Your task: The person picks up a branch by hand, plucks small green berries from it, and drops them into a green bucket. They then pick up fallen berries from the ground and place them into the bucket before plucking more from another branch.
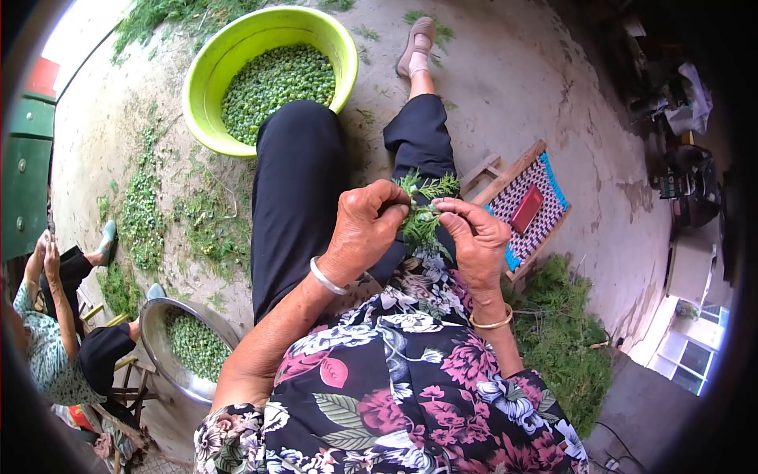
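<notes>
Above my lap, my left hand [369, 229] pinches a green leafy sprig [422, 225] with scale-like, flat foliage. On the sprig's other side, the thumb and index finger of my right hand [476, 237] are closed together at its edge; a small pale green bit may be between them, too small to make out. Beyond my knee stands a lime-green basin [193, 107] holding many small round green cones or berries [276, 87]. A bracelet circles each of my wrists.
A woven stool [505, 193] with a red flat object [527, 208] stands right of my leg, near a heap of cut branches [564, 340]. At left, another person [59, 332] sits by a metal bowl [162, 347] of green cones. Loose sprigs [209, 217] litter the floor.
</notes>
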Demonstrator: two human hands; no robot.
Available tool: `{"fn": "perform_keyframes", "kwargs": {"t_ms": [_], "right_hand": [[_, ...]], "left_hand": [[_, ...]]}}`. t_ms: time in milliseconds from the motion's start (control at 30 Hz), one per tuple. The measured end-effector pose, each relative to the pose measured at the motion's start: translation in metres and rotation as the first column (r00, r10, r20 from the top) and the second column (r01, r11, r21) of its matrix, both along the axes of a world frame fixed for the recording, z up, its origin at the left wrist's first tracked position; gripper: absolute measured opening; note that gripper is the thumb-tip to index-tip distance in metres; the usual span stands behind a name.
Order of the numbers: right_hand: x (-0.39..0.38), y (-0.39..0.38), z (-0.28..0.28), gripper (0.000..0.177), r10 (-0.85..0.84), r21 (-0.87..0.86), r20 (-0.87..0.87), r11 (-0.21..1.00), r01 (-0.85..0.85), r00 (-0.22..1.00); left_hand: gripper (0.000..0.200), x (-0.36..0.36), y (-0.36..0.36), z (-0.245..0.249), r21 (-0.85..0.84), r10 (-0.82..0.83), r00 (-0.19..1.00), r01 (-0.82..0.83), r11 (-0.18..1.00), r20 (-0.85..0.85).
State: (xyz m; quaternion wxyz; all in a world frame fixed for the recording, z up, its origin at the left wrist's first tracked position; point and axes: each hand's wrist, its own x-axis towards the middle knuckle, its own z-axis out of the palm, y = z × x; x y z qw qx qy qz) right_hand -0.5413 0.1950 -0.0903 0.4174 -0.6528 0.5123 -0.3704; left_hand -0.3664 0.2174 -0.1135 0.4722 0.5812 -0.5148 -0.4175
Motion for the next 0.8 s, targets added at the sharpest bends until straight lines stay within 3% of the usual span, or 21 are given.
{"fn": "perform_keyframes", "kwargs": {"t_ms": [33,100,200,333,400,433,500,600,700,800], "right_hand": [[0.001,0.001,-0.001,0.010,0.000,0.000,0.000,1.000,0.000,1.000],[0.003,0.003,-0.003,0.010,-0.028,0.047,0.060,0.999,0.025,0.998],[0.008,0.004,-0.002,0.008,-0.040,0.032,0.118,0.999,0.036,0.992],[0.011,0.002,0.002,0.007,-0.050,0.003,0.077,0.999,0.050,0.996],[0.011,0.001,0.007,0.012,-0.056,0.205,0.021,0.977,0.051,0.998],[0.011,0.001,0.006,0.012,-0.057,0.207,0.020,0.977,0.052,0.998],[0.014,0.000,0.005,0.018,-0.015,0.439,0.137,0.897,-0.047,0.990],[0.019,-0.002,0.008,0.031,0.001,0.587,0.177,0.802,-0.107,0.984],[0.021,0.003,-0.001,0.040,0.025,0.603,0.211,0.783,-0.150,0.977],[0.028,0.011,0.003,0.047,-0.048,0.664,0.311,0.725,-0.181,0.949]], "left_hand": [[0.017,0.000,0.000,0.000,0.000,0.000,1.000,0.000,1.000,0.000],[0.013,0.000,0.000,0.001,0.153,0.040,0.995,-0.026,0.988,-0.091],[0.010,0.004,-0.001,0.005,0.178,-0.045,0.995,0.060,0.982,-0.090],[0.011,0.006,-0.002,0.003,0.158,-0.044,0.995,0.059,0.986,-0.093],[0.011,0.008,-0.003,0.002,0.074,0.025,0.996,-0.018,0.997,-0.084],[0.009,0.010,-0.004,0.004,0.007,0.037,0.999,-0.037,0.999,-0.012],[0.008,0.009,-0.005,0.007,-0.071,0.042,0.998,-0.039,0.997,0.041],[0.009,0.008,-0.004,0.010,-0.174,0.039,0.993,-0.019,0.985,0.115],[0.011,0.004,-0.004,0.006,-0.267,0.097,0.984,-0.054,0.962,0.152],[0.010,0.004,-0.003,0.010,-0.189,0.164,0.984,-0.149,0.971,0.070]]}}
